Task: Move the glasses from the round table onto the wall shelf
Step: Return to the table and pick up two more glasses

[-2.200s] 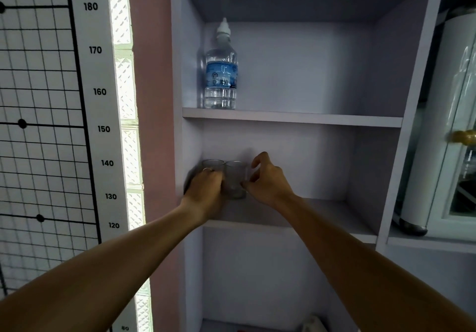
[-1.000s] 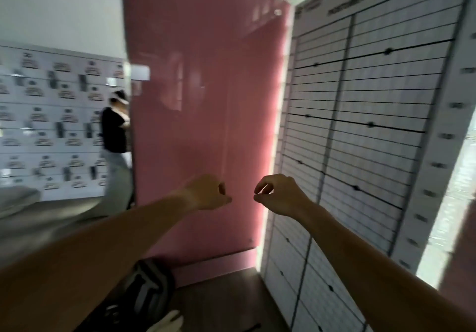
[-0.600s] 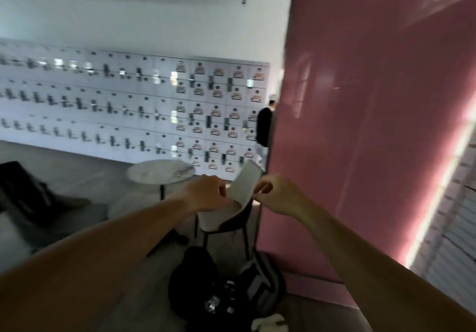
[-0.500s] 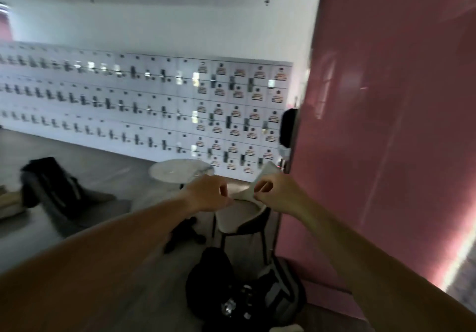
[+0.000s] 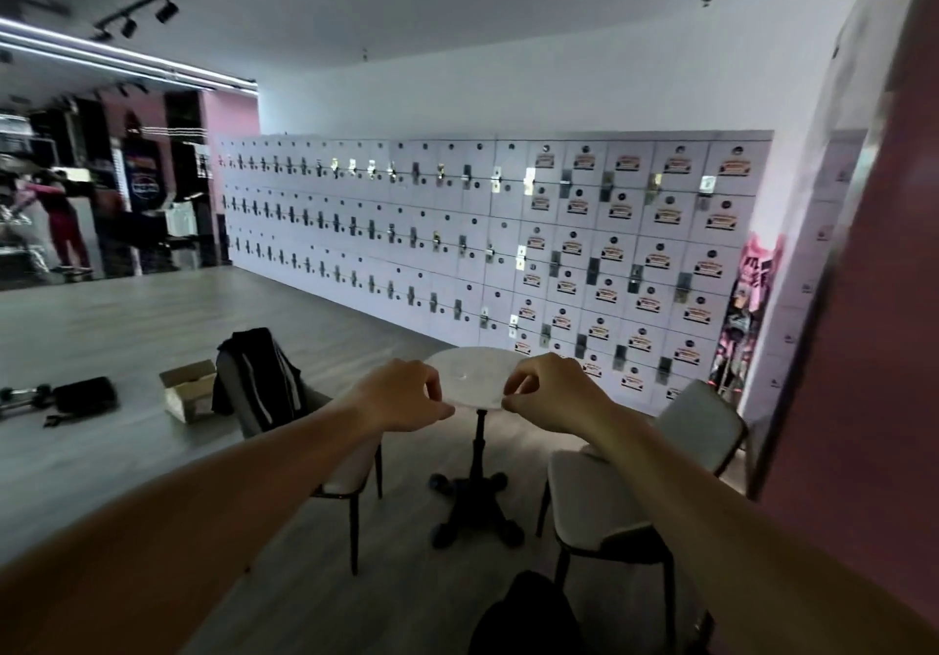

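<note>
Both arms are held out ahead. The left hand [image 5: 401,395] and right hand [image 5: 551,392] are seen side by side, the fingers [image 5: 518,390] of each curled loosely with nothing held in them. Beyond them a round desk [image 5: 470,382] on a black pedestal is seen, between two chairs [image 5: 625,492]. No glasses can be made out on its top. A wall of lockers [image 5: 508,248] is seen behind.
</note>
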`<state>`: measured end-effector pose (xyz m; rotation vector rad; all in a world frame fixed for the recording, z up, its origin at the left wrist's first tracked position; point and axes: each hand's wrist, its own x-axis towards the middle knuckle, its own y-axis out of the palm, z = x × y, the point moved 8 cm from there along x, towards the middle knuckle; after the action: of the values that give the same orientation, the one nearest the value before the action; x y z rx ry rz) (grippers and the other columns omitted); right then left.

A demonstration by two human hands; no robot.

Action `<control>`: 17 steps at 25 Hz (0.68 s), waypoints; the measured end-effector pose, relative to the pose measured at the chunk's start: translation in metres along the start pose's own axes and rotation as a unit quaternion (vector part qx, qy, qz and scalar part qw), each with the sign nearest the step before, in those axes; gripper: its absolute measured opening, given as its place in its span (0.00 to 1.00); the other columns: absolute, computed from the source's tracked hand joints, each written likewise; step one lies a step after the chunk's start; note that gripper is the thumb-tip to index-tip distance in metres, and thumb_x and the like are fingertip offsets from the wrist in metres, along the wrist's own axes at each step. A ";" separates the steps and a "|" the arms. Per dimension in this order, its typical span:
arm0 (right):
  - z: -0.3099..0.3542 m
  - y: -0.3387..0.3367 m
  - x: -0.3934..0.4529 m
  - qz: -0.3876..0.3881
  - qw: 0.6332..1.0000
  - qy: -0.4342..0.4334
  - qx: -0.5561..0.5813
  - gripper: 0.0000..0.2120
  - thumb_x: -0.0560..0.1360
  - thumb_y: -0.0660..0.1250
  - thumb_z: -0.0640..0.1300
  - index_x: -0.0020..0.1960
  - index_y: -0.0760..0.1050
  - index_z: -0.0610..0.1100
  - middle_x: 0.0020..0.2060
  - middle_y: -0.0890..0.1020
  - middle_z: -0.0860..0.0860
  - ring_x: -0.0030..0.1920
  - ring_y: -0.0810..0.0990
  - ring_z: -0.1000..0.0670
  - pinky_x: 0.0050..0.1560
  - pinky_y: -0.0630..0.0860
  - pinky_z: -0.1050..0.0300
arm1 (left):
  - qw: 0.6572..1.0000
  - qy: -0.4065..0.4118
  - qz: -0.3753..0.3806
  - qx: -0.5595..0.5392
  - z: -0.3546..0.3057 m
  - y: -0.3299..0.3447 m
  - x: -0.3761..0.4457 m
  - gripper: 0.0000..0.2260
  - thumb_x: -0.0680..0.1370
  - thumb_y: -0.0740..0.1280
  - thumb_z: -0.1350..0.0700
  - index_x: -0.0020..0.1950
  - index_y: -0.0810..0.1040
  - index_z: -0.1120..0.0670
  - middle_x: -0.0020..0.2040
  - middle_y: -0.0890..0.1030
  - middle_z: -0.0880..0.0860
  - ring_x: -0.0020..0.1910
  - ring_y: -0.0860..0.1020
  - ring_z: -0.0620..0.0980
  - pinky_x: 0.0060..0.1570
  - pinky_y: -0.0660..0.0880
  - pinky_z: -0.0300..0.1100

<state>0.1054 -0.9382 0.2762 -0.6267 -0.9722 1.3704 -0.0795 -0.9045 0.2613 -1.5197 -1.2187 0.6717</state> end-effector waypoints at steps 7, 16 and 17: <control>-0.023 0.039 0.104 0.036 0.999 -0.004 -0.007 0.06 0.70 0.73 0.50 0.47 0.81 0.53 0.46 0.84 0.52 0.47 0.82 0.52 0.52 0.81 0.49 | 1.000 -0.017 -0.004 -0.008 0.048 0.015 0.091 0.09 0.74 0.70 0.42 0.45 0.80 0.46 0.44 0.79 0.46 0.48 0.78 0.47 0.46 0.73 0.42; -0.043 0.085 0.263 0.028 0.999 0.035 -0.030 0.04 0.67 0.73 0.54 0.41 0.78 0.57 0.45 0.84 0.55 0.46 0.82 0.53 0.53 0.81 0.47 | 1.000 -0.002 -0.010 -0.026 0.151 0.019 0.235 0.08 0.74 0.71 0.43 0.44 0.79 0.46 0.43 0.80 0.46 0.46 0.79 0.47 0.47 0.76 0.43; -0.042 0.090 0.283 0.029 0.998 0.039 -0.030 0.04 0.68 0.73 0.53 0.42 0.79 0.57 0.45 0.84 0.54 0.46 0.82 0.53 0.53 0.81 0.49 | 1.000 0.001 -0.008 -0.028 0.165 0.016 0.253 0.08 0.73 0.71 0.43 0.44 0.79 0.46 0.42 0.79 0.45 0.46 0.79 0.47 0.46 0.75 0.42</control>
<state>0.0750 -0.6429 0.2369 -0.7544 -0.9421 1.3621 -0.1348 -0.6077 0.2372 -1.5545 -1.2567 0.6298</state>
